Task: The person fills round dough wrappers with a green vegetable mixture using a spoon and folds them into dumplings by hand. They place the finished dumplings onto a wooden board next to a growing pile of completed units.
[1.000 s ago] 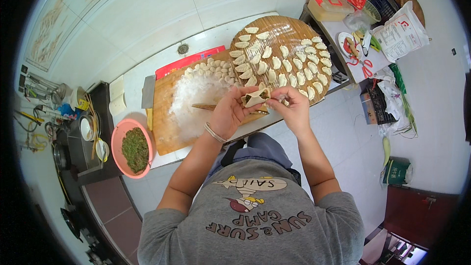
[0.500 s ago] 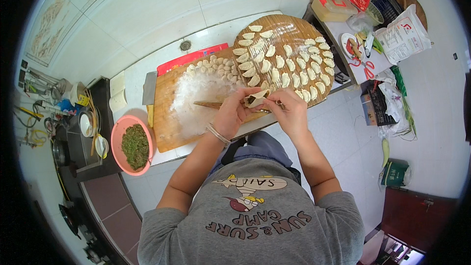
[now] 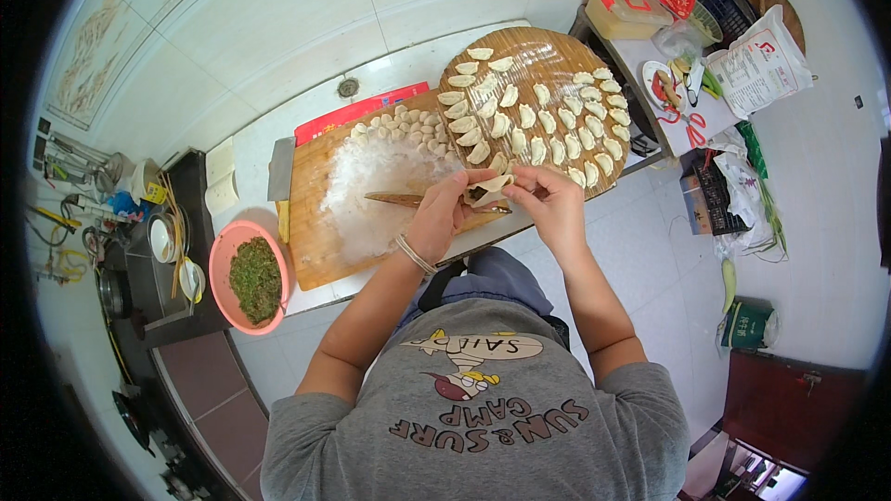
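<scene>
Between my two hands is a half-folded dumpling [image 3: 489, 187], its dark filling showing at the open side. My left hand [image 3: 445, 213] cups it from the left, fingers curled around the wrapper. The fingertips of my right hand [image 3: 554, 202] pinch the wrapper's right edge. Below the hands lies a wooden rolling pin [image 3: 397, 199], partly hidden by my left hand, on the floured wooden board [image 3: 317, 255]. Just beyond them, a round wooden board [image 3: 520, 46] bears rows of finished dumplings [image 3: 527, 117].
Small dough pieces [image 3: 408, 125] sit at the board's far side by white flour [image 3: 362, 190]. A cleaver [image 3: 280, 172] lies along its left edge. The pink bowl [image 3: 218, 264] of green filling [image 3: 255, 278] stands left. Scissors [image 3: 691, 121] rest on the right side table.
My right fingers have shifted slightly along the wrapper's edge, and the hand has turned a little. My left hand keeps holding the dumpling in nearly the same place.
</scene>
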`<action>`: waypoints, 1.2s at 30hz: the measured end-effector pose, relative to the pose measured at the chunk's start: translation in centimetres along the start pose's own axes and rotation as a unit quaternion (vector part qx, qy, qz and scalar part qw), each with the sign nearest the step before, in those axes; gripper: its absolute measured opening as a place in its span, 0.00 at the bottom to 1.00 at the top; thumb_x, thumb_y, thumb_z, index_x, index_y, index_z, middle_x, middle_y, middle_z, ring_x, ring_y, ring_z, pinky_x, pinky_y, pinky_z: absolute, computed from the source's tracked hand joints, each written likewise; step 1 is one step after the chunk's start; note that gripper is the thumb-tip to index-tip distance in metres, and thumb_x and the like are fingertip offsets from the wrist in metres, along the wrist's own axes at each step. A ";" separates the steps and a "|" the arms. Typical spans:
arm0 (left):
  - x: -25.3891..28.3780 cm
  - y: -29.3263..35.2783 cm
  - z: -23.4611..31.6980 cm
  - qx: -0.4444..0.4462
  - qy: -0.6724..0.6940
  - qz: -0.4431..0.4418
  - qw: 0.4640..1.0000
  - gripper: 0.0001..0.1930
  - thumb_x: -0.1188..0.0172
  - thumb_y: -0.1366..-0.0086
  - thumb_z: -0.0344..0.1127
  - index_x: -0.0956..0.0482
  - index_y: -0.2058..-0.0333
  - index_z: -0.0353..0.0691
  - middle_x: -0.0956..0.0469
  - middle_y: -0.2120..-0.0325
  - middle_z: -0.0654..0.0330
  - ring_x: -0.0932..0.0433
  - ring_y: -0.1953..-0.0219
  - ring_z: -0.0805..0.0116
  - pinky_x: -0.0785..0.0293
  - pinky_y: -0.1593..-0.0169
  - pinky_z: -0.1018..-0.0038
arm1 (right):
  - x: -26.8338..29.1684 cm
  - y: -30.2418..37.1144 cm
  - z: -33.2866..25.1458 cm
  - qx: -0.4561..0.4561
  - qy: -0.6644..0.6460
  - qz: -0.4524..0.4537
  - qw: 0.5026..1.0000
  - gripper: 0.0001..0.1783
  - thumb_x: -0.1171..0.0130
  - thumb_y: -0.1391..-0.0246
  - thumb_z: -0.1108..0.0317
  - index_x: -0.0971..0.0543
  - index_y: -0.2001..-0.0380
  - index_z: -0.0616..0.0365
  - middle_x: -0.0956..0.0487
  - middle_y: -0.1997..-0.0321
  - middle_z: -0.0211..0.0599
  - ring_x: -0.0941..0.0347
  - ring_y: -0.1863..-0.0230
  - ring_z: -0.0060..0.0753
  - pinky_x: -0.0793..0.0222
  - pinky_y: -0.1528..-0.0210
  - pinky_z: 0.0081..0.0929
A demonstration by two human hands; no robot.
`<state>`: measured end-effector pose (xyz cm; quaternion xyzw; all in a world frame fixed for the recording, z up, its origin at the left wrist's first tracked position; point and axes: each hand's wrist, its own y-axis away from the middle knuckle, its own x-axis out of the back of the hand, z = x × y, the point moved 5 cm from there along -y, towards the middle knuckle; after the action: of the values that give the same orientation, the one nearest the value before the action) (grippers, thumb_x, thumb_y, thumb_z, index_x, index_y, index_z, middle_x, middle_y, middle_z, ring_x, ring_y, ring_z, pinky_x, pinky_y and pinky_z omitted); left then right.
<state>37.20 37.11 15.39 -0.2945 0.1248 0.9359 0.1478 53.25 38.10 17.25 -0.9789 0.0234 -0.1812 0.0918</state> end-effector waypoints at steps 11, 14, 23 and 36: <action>0.4 0.2 -0.5 0.020 0.018 0.019 0.999 0.22 0.62 0.29 0.43 0.29 0.51 0.29 0.29 0.51 0.53 0.29 0.49 0.66 0.30 0.45 0.64 | -0.1 0.6 -2.8 0.274 0.150 -0.018 0.950 0.07 0.36 0.59 0.77 0.20 0.73 0.63 0.23 0.74 0.40 0.27 0.75 0.40 0.31 0.74 0.29; 0.7 0.1 -0.7 0.032 0.028 0.024 0.999 0.23 0.62 0.29 0.44 0.30 0.51 0.29 0.29 0.52 0.54 0.29 0.50 0.66 0.30 0.45 0.65 | 0.1 0.7 -2.5 0.263 0.153 -0.009 0.953 0.09 0.34 0.60 0.75 0.21 0.72 0.63 0.23 0.73 0.40 0.26 0.74 0.40 0.30 0.73 0.30; 0.5 0.1 -0.9 0.036 0.026 0.015 0.999 0.22 0.63 0.29 0.43 0.30 0.50 0.29 0.29 0.52 0.54 0.28 0.50 0.66 0.30 0.45 0.65 | 0.1 0.3 -2.9 0.210 0.127 -0.049 0.968 0.08 0.33 0.61 0.74 0.21 0.74 0.62 0.23 0.74 0.39 0.26 0.73 0.39 0.30 0.72 0.30; 0.7 0.0 -1.2 0.049 0.005 0.006 0.999 0.22 0.64 0.29 0.42 0.31 0.49 0.30 0.29 0.51 0.54 0.28 0.50 0.67 0.30 0.44 0.66 | -0.1 0.3 -3.5 0.229 0.142 -0.084 0.959 0.08 0.36 0.58 0.74 0.22 0.71 0.60 0.27 0.75 0.38 0.27 0.73 0.40 0.31 0.72 0.32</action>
<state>37.28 36.81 14.02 -0.2911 0.1734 0.9279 0.1557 51.93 37.23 20.39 -0.8944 -0.0885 -0.3259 0.2934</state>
